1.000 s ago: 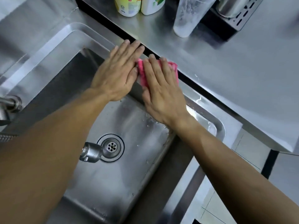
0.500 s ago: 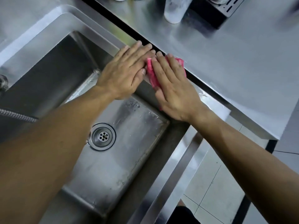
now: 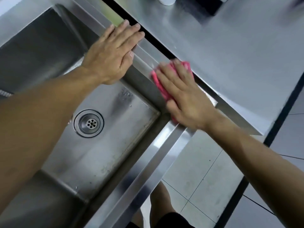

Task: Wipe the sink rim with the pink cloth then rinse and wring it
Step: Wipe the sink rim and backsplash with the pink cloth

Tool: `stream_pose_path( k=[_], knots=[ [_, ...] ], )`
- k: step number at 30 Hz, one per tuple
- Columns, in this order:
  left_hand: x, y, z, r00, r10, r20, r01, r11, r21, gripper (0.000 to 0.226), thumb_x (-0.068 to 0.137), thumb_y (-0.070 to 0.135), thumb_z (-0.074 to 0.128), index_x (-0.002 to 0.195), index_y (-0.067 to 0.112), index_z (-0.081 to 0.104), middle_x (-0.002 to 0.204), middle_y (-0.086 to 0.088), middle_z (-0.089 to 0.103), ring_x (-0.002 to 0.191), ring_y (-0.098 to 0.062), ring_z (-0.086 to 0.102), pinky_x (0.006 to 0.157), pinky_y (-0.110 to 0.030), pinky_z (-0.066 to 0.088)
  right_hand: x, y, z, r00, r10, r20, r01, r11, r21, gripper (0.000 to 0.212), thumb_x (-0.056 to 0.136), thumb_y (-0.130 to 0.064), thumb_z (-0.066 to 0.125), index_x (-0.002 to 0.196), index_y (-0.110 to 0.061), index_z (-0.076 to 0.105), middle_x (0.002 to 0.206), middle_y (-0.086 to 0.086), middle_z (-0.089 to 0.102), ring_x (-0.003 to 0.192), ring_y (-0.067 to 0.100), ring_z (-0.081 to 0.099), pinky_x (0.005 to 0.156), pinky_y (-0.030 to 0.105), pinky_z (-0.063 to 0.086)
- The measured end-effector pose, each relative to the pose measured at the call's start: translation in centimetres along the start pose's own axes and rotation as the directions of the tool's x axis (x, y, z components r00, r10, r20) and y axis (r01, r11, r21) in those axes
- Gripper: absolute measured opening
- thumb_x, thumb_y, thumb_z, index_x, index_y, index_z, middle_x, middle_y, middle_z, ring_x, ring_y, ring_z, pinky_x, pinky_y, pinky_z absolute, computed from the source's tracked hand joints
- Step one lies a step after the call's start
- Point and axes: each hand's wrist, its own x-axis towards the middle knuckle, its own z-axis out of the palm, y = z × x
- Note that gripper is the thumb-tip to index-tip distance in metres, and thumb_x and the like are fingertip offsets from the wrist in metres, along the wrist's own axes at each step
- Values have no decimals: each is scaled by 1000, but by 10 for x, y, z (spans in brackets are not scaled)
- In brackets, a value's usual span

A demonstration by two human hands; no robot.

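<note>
Mid-wipe on the sink rim (image 3: 146,56).
My right hand (image 3: 185,97) lies flat, pressing the pink cloth (image 3: 160,86); left hand (image 3: 111,55) rests open (rinse, wring ahead).

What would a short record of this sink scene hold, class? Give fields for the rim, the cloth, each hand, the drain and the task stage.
rim: steel, runs beside the counter across a dark gap
cloth: pink, bunched, on the rim near the sink's corner, mostly covered
left hand: flat, fingers straight, rests on the rim, apart from the cloth
right hand: flat, presses the cloth
drain: uncovered, in the basin floor
stage: wiping; rinse and wring not yet done
</note>
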Motion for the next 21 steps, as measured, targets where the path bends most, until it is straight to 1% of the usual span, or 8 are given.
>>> stream_pose_path(
  k=[3,6,10,13,15,16,18,21],
  knots=[
    [3,33,-4,1000,19,15,-18,998,-67,62,105,34,28,163,13,19,172,-8,15,160,-24,4,129,-49,0,-70,4,-6,998,-14,66,7,995,96,66,96,-27,36,160,-12,34,170,7,26,161,25,7,129,54,15],
    [2,72,6,996,79,36,-77,995,-61,65,107,40,22,165,12,10,173,-8,5,160,-24,-3,130,-48,-1,-67,28,-12,996,-62,62,59,997,46,65,97,-24,34,159,-8,34,168,14,29,160,30,15,128,56,17],
    [0,80,13,999,2,41,-2,1000,5,64,107,42,19,165,14,11,174,-7,5,160,-27,0,129,-50,2,-57,11,-5,987,154,-40,-151,986,74,68,97,-28,33,162,-10,27,171,15,20,161,32,7,130,54,7],
    [0,84,12,999,-1,44,1,1000,15,64,107,41,20,165,15,12,174,-7,8,160,-27,1,130,-49,4,-100,-24,14,1000,8,-10,-7,996,86,64,99,-26,41,160,-9,32,169,12,25,161,29,8,131,50,6],
    [-2,86,11,999,-21,50,20,1000,19,64,108,41,19,165,15,10,174,-7,5,160,-27,0,130,-48,3,-101,-6,9,996,-87,-11,87,994,66,58,105,-27,43,159,-10,34,168,11,29,160,27,14,132,48,10],
    [-4,87,11,998,-36,51,35,999,23,63,108,41,18,165,16,8,174,-7,4,160,-26,-1,130,-47,2,-95,8,6,998,-61,-26,62,997,52,56,107,-28,42,160,-10,34,168,11,29,160,28,15,131,49,11],
    [-5,91,12,997,-63,46,62,998,25,63,108,41,18,165,17,7,174,-7,2,160,-26,-1,130,-46,1,-81,32,-1,991,89,-95,-83,994,69,56,108,-25,39,161,-9,31,169,13,26,160,30,12,131,52,10],
    [-6,97,10,994,-100,53,100,995,1,63,109,44,16,165,18,7,174,-7,1,160,-26,-2,130,-46,1,-84,13,6,958,239,-158,-216,965,149,60,105,-23,38,162,-10,27,171,12,20,161,31,3,130,55,6]
  ],
)
